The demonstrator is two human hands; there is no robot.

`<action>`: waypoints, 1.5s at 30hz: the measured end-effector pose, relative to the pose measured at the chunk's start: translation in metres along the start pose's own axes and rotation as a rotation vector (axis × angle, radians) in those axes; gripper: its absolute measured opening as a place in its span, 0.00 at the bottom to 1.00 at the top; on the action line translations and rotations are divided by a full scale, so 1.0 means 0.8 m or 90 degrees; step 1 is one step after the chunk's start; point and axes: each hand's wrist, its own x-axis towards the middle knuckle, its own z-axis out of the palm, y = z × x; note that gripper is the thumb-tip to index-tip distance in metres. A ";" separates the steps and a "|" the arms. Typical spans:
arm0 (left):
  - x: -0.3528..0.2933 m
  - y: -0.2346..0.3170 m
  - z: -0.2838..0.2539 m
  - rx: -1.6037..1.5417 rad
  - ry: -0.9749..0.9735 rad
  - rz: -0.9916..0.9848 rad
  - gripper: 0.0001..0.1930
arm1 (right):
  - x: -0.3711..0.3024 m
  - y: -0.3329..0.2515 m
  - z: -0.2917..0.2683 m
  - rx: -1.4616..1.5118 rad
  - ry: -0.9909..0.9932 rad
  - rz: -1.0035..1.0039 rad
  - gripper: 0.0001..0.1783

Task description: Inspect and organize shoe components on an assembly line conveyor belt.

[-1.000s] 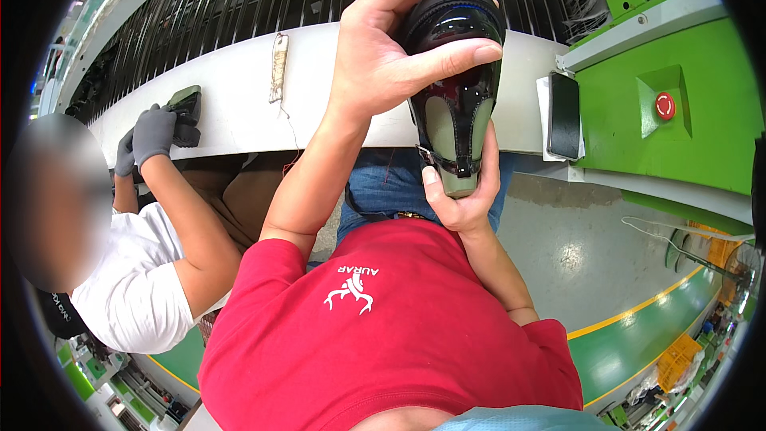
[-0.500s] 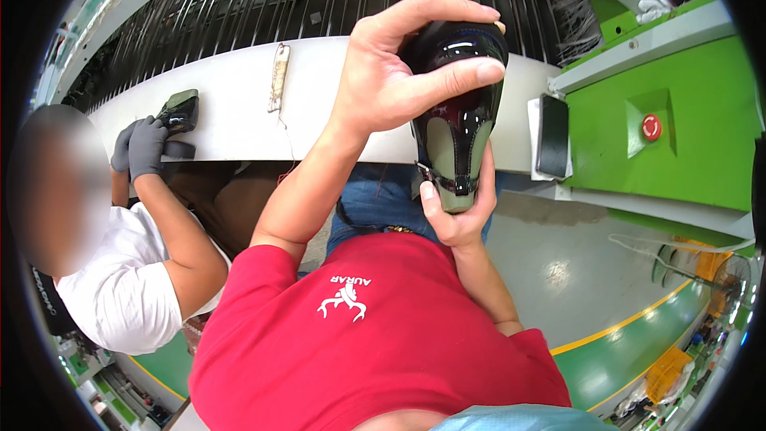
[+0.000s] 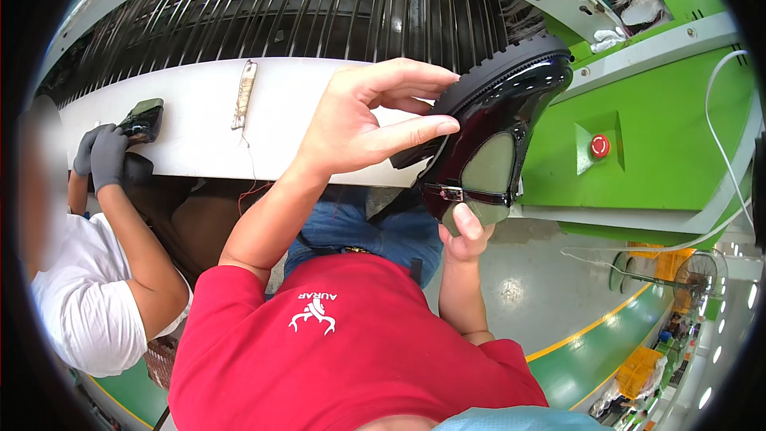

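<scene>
A glossy black buckled-strap shoe (image 3: 536, 88) with a thick ridged sole and grey-green lining is tilted in the air, its toe toward the far right and its sole toward the left. My right hand (image 3: 464, 241) grips its near end, the heel end, with the thumb against the lining by the opening. Beside the sole, my left hand (image 3: 363, 118) has its fingers and thumb stretched apart. Its fingertips overlap the sole's edge in the picture; whether they touch it I cannot tell.
On my left, a person in dark gloves (image 3: 108, 156) holds another black shoe (image 3: 144, 120) over the white table (image 3: 279, 124). A wrapped stick-like tool (image 3: 243, 96) with a thread lies there. Metal rods (image 3: 335, 8) run behind. A green machine panel (image 3: 638, 168) with a red button (image 3: 600, 145) stands right.
The shoe has swung to the right and turned, so its sole and side now show. My left hand has come off the toe and shifted nearer and left; the right hand keeps its grip.
</scene>
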 end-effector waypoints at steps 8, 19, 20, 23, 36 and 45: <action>0.001 -0.002 0.005 0.031 0.016 0.000 0.19 | 0.004 -0.006 -0.003 0.018 0.035 0.033 0.35; -0.015 -0.008 0.011 0.048 0.101 -0.084 0.14 | 0.013 -0.016 0.012 -0.006 0.006 0.081 0.34; -0.017 -0.008 0.011 0.037 0.110 -0.087 0.12 | 0.013 -0.018 0.012 -0.043 -0.012 0.091 0.35; -0.025 -0.018 0.012 -0.049 0.165 -0.093 0.11 | 0.020 -0.028 0.016 -0.114 -0.047 0.109 0.38; -0.040 -0.053 -0.024 -0.106 0.325 0.048 0.28 | 0.014 -0.021 0.084 -0.652 -0.219 -0.249 0.59; -0.094 -0.022 -0.018 -0.300 0.334 -0.170 0.37 | 0.085 -0.052 0.076 -0.540 -0.254 -0.117 0.28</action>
